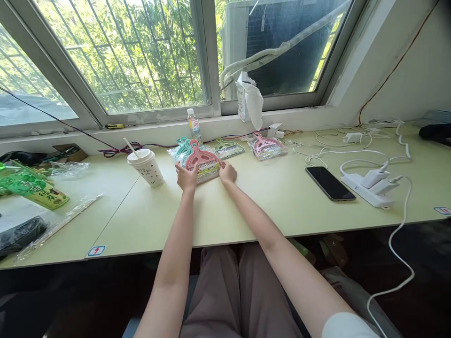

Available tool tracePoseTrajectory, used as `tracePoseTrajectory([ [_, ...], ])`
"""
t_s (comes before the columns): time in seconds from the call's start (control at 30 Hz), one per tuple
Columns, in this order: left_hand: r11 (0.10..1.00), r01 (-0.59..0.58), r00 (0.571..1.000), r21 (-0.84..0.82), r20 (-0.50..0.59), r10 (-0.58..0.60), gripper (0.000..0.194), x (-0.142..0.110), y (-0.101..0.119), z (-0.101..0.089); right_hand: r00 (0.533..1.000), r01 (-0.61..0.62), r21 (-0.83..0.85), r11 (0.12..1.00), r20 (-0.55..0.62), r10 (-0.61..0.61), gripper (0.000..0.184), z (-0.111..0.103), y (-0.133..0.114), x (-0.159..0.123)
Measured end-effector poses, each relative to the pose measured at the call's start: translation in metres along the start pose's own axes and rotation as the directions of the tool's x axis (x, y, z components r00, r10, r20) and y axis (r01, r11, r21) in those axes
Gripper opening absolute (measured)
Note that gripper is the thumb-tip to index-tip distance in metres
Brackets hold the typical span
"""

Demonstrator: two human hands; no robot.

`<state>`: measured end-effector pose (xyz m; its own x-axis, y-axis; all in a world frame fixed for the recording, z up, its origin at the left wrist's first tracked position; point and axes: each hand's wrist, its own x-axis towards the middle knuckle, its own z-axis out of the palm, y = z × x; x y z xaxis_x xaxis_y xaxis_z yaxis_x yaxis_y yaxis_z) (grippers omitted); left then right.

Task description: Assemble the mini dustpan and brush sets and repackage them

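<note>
Pink dustpan-and-brush set: (207, 165) it is over the middle of the pale yellow-green table (275, 206), held between the two hands, its rounded handle toward the window (141, 56); whether its lower edge touches the tabletop I cannot tell.
Left hand: (187, 178) closed on the set's left edge.
Right hand: (228, 172) closed on the set's right edge, fingers curled in.
Teal set: (182, 148) just behind the held one, to its left and partly hidden by it.
Olive-green set: (230, 149) lying behind and to the right of the held one, in clear wrapping.
Second pink set: (268, 146) farther right, lying flat in clear wrapping.
Drinks: a white lidded cup (150, 170) with a straw stands left of the left hand; a clear plastic bottle (193, 126) with a white cap stands behind the sets.
Right side of table: a black smartphone (330, 183) lies face up beside a white power strip (364, 191) with plugs and white cables.
Left side of table: a green snack bag (35, 188) lies among clear plastic wrappers.
Windowsill: a white tissue pack (242, 101) stands with a tissue hanging out.
</note>
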<state>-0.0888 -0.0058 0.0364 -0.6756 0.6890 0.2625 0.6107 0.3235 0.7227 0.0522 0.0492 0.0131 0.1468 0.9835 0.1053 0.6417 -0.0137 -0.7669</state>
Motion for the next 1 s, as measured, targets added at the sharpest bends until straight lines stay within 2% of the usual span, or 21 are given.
tracePoseTrajectory([
  [0.07,0.989,-0.072,0.997,0.13,-0.025,0.076,0.082,-0.007,0.003,0.002,1.0,0.011,-0.011,1.0,0.009,-0.011,0.03,0.001,0.001,0.001],
  [0.1,0.976,-0.115,0.989,0.183,-0.07,0.129,0.08,-0.011,0.005,0.002,1.0,0.016,-0.014,1.0,0.018,-0.016,0.03,0.001,0.001,0.001],
  [0.17,0.945,-0.232,0.949,0.23,-0.16,0.272,0.063,-0.019,0.008,0.002,0.999,0.028,-0.017,0.999,0.033,-0.027,0.031,0.002,0.002,0.002],
  [0.2,0.925,-0.31,0.923,0.22,-0.164,0.349,0.05,-0.023,0.01,0.002,0.999,0.033,-0.015,0.999,0.038,-0.033,0.031,0.002,0.002,0.002],
  [0.23,0.898,-0.394,0.899,0.197,-0.119,0.421,0.039,-0.027,0.012,0.004,0.998,0.04,-0.012,0.999,0.041,-0.04,0.031,0.003,0.003,0.002],
  [0.3,0.825,-0.545,0.838,0.147,0.093,0.537,0.026,-0.033,0.013,0.009,0.997,0.061,-0.005,0.998,0.046,-0.06,0.032,0.004,0.004,0.004],
  [0.37,0.748,-0.647,0.747,0.148,0.32,0.583,0.021,-0.036,0.012,0.018,0.996,0.082,0.002,0.997,0.044,-0.082,0.033,0.005,0.005,0.006],
  [0.4,0.718,-0.674,0.717,0.175,0.391,0.578,0.02,-0.036,0.01,0.023,0.995,0.089,0.004,0.996,0.046,-0.089,0.033,0.005,0.006,0.008],
  [0.47,0.699,-0.678,0.719,0.228,0.404,0.566,0.018,-0.033,0.005,0.031,0.993,0.098,0.013,0.995,0.057,-0.099,0.032,0.005,0.007,0.013],
  [0.53,0.721,-0.647,0.753,0.248,0.359,0.552,0.018,-0.028,0.0,0.035,0.992,0.12,0.028,0.992,0.039,-0.121,0.039,0.004,0.009,0.021],
  [0.6,0.75,-0.616,0.779,0.242,0.331,0.533,0.017,-0.024,-0.003,0.036,0.99,0.142,0.032,0.989,-0.03,-0.141,0.05,0.002,0.012,0.031],
  [0.7,0.769,-0.597,0.791,0.229,0.327,0.517,0.015,-0.021,-0.004,0.035,0.986,0.122,-0.042,0.992,-0.107,-0.125,0.059,0.002,0.018,0.049],
  [0.77,0.774,-0.594,0.793,0.222,0.323,0.516,0.014,-0.021,-0.004,0.035,0.974,0.212,-0.163,0.964,-0.051,-0.223,0.06,0.004,0.02,0.06],
  [0.87,0.779,-0.591,0.794,0.21,0.322,0.515,0.014,-0.02,-0.005,0.035,0.906,0.42,-0.341,0.841,0.113,-0.407,0.06,0.007,0.02,0.076],
  [0.93,0.781,-0.589,0.794,0.205,0.326,0.513,0.014,-0.019,-0.005,0.035,0.879,0.476,-0.385,0.79,0.232,-0.416,0.059,0.008,0.019,0.084],
  [1.0,0.788,-0.581,0.799,0.202,0.325,0.506,0.014,-0.018,-0.005,0.034,0.875,0.469,-0.384,0.795,0.325,-0.359,0.058,0.008,0.018,0.088],
])
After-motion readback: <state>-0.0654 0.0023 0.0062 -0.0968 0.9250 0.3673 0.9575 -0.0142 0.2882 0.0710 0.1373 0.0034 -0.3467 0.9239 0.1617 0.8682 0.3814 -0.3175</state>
